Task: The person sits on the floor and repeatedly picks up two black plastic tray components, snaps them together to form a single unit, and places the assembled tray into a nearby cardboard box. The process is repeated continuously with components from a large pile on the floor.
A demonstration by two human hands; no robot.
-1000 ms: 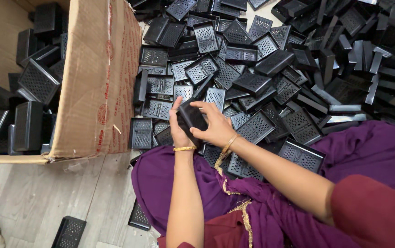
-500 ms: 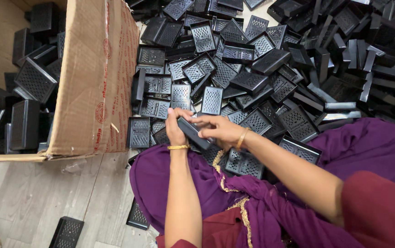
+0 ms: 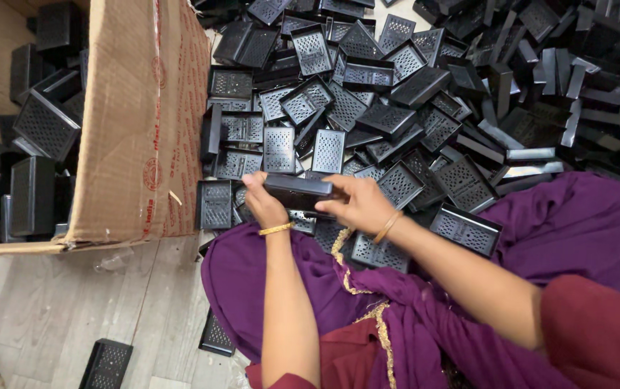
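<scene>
Black perforated plastic casing (image 3: 299,192), clamped endwise by left hand (image 3: 263,205) and right hand (image 3: 362,204) fingers, looks light, stiff, smooth-sided.

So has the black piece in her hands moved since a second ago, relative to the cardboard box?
Yes. The black piece, gripped by the left hand and right hand, has been turned to lie level, staying about as far from the cardboard box.

Workshop floor: heaped black perforated parts (image 3: 411,101), cardboard box (image 3: 137,122).
</scene>
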